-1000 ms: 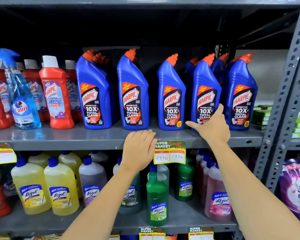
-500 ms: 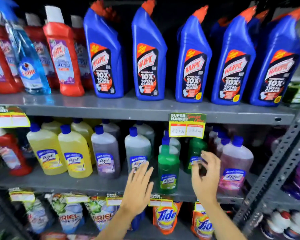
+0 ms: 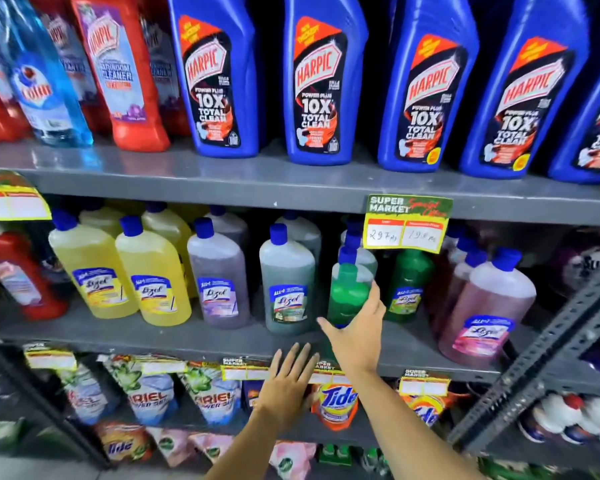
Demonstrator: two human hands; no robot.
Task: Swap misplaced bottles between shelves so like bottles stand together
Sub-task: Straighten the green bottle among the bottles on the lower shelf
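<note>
Small green plastic bottle [image 3: 349,294], blue cap, upright | right hand [image 3: 355,336] now gripping it; left hand [image 3: 286,382] open, empty, flat at shelf edge [image 3: 187,344]

Head view faces the middle shelf [image 3: 222,336] close up, tilted slightly downward

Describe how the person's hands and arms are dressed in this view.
Both arms are bare up to the frame's edge: no sleeves show. The left hand and right hand wear no gloves, and no rings, watch or bracelet are visible. The fingers are slim, nails short and seemingly unpainted.
</note>
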